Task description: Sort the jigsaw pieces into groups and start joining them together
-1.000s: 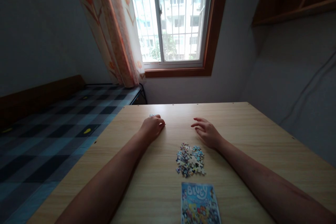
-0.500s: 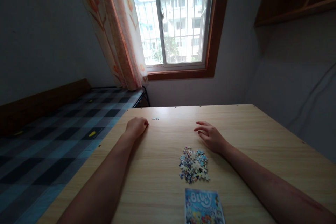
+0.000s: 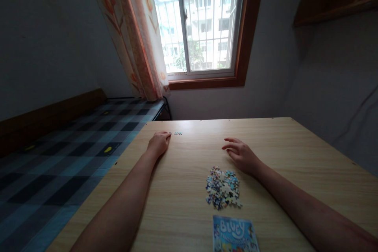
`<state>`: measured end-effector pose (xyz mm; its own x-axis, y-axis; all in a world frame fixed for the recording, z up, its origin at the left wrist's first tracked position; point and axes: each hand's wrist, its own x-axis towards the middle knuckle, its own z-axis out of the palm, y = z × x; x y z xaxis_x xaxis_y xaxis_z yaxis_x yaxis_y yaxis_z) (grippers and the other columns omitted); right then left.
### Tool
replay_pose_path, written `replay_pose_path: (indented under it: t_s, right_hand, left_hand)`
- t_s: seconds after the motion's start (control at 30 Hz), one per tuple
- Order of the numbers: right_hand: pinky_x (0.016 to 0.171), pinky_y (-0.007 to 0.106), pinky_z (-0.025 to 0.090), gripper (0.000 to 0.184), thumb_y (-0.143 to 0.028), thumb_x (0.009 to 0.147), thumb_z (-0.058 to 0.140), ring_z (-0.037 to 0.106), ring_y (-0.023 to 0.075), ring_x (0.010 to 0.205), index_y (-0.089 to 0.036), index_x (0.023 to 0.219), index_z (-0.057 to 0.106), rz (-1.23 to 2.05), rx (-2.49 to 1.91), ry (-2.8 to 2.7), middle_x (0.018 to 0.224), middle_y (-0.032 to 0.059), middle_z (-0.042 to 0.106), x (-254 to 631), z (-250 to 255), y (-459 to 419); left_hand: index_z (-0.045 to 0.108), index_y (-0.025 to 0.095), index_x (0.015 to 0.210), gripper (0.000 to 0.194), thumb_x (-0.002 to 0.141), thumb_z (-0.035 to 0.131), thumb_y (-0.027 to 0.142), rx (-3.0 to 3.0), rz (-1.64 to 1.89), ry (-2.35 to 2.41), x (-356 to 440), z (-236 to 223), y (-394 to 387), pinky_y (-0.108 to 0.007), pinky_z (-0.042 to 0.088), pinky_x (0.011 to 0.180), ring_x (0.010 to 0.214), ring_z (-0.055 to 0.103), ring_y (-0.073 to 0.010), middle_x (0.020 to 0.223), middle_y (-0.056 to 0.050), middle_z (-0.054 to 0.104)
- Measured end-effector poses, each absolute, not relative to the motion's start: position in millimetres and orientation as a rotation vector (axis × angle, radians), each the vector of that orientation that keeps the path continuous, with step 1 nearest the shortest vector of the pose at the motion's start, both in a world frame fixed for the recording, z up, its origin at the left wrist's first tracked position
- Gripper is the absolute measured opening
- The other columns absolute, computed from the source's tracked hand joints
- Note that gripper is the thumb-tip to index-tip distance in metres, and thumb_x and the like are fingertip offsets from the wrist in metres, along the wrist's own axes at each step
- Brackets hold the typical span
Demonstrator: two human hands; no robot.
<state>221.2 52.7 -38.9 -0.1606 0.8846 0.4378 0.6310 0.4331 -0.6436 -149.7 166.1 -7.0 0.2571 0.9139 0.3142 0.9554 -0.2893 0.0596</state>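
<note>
At the far left of the table, my left hand (image 3: 159, 143) is closed with a small puzzle piece (image 3: 170, 133) at its fingertips. Just right of that piece lie a few joined puzzle pieces (image 3: 178, 133), a narrow gap apart from it. My right hand (image 3: 242, 155) rests on the table on the right, fingers spread and holding nothing. Nearest to it is a loose pile of puzzle pieces (image 3: 223, 188), some face up and some showing pale backs. A blue box or card with "Bluey" lettering (image 3: 235, 234) lies below the pile, its lower part cut off by the frame.
The light wooden table (image 3: 183, 212) has its far edge near the window wall. A bed with a checked cover (image 3: 73, 157) stands along the left side. A flowered curtain (image 3: 132, 39) hangs by the window, and a wooden shelf (image 3: 336, 12) is at upper right.
My left hand has moved forward and right, bringing its puzzle piece up beside the joined pieces. The right hand stays in place, and the view has shifted slightly.
</note>
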Motion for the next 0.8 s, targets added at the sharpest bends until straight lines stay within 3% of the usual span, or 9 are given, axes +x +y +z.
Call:
replay_pose_path:
  t_s: [0.8]
  right_hand:
    - [0.105, 0.046, 0.045, 0.024, -0.013, 0.081, 0.057, 0.06, 0.0255, 0.119, -0.024, 0.087, 0.078, 0.402, -1.261, -1.864, 0.125, 0.01, 0.066, 219.8, -40.5, 53.5]
  left_hand:
    - [0.075, 0.025, 0.11, 0.036, 0.097, 0.042, 0.032, -2.382, -0.466, -1.763, -140.2, -9.3, 163.9, -0.032, 0.049, 0.095, 0.113, 0.057, -0.0237, 0.119, -0.006, 0.069]
